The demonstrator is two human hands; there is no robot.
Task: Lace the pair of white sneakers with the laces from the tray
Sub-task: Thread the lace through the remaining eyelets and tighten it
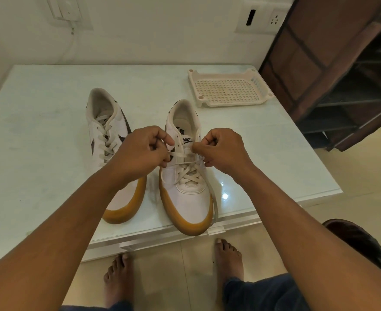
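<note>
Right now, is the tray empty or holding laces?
Empty: the tray shows only its bare perforated floor; nothing lies in it.

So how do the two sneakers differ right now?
The left sneaker looks fully laced; the right sneaker is laced only partway. No hand holds the left sneaker; the left hand and right hand both pinch the right sneaker's lace. Both have white uppers and tan soles, toes toward the person.
</note>
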